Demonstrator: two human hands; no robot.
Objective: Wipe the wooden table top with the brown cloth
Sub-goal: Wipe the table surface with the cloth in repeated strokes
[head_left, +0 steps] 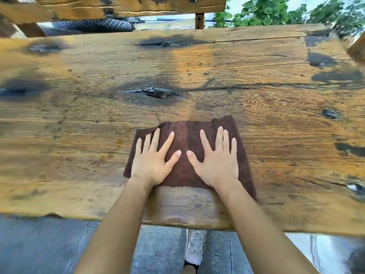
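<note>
spanning the view, a knotted wooden table top [237, 76] is showing no clear wiped patch, so most wiping is seemingly remaining; brown cloth [185, 147] is lying flat near its front edge; left hand [152, 163] and right hand [217, 163] are pressing it, fingers splayed straight.

The table top [256, 86] is rough, weathered wood with open grain, cracks and dark knots; beyond the cloth [185, 135] it carries a slight sheen. The cloth is brown, fuzzy, matt fabric. Nearer than the cloth, below the table edge, the floor [49, 244] is grey, matt tile.
</note>
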